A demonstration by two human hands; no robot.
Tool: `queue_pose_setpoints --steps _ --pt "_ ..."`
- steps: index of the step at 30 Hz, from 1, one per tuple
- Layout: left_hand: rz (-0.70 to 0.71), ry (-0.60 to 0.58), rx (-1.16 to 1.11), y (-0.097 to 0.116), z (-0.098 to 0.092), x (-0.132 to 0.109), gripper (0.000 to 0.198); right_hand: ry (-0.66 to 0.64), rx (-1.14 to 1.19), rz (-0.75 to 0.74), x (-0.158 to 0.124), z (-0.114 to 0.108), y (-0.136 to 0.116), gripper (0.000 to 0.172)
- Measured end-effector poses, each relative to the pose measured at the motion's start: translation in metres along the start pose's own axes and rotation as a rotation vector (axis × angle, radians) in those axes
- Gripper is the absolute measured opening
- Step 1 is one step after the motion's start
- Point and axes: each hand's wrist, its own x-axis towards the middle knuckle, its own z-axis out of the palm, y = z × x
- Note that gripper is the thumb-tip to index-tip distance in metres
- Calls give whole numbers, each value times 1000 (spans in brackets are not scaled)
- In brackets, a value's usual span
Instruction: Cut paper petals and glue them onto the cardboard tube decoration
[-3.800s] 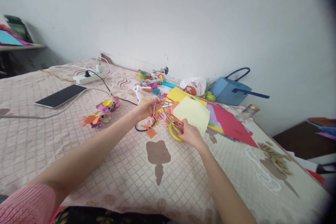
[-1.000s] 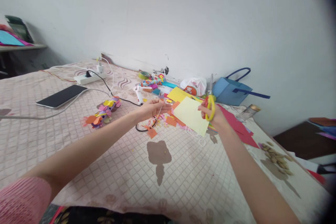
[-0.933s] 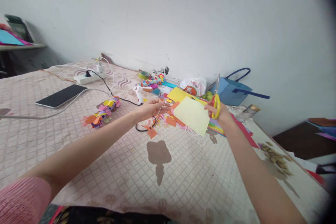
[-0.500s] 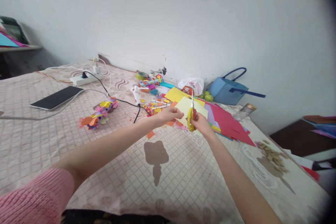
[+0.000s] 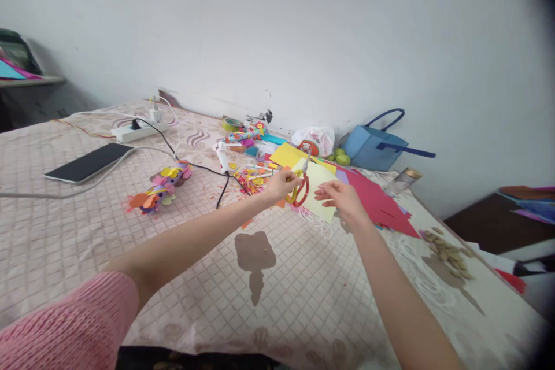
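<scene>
My left hand is closed on the yellow handle of the scissors, whose blades point up and away and whose red handle hangs free. To the right, my right hand has its fingers apart and no longer touches the scissors. Beneath both hands lies a pale yellow sheet, partly covered by them. White string is coiled at its near edge. A red sheet lies right of my right hand.
A white glue gun stands beside colourful paper scraps. On the left are a paper-flower piece, a dark tablet-like slab and a power strip. A blue bag and a jar are at the right.
The scissors have passed from my right hand to my left hand and shifted left. My right hand has opened and moved slightly right. The view has shifted a little.
</scene>
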Motion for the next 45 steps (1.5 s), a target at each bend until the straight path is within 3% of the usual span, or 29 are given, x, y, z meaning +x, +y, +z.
queue_pose_setpoints --steps 5,8,12,14,17,21,26,29,32,36,41,43,45 --pt "35 13 -60 7 -25 6 25 41 -145 42 2 -31 13 40" --pt "53 13 -106 13 -35 7 27 45 -259 48 -2 -22 26 48" --pt "78 5 -215 26 -41 8 29 -72 -349 11 -6 5 41 51" --pt "86 -3 -288 34 -45 8 29 -125 -396 -21 -6 15 45 45" --pt "110 -11 -337 43 -54 7 31 -194 -439 -50 -5 14 49 18" --pt "118 -15 -348 45 -69 4 32 -144 -485 -38 0 -27 52 13" --pt "116 -3 -380 46 -80 -3 35 179 -623 11 3 -95 61 11" --pt "115 -12 -397 49 -83 -7 35 251 -654 41 0 -105 69 13" --pt "114 -20 -392 52 -83 -10 34 249 -612 20 -1 -86 67 8" --pt "107 -27 -404 58 -77 -13 32 124 -455 -45 -1 -33 35 29" --pt "123 -57 -425 66 -71 -16 32 -293 111 -243 0 34 -18 48" --pt "134 -62 -420 67 -72 -18 31 -324 70 -210 3 44 -24 43" --pt "130 -52 -408 67 -77 -21 31 -231 -34 -153 7 37 -19 36"
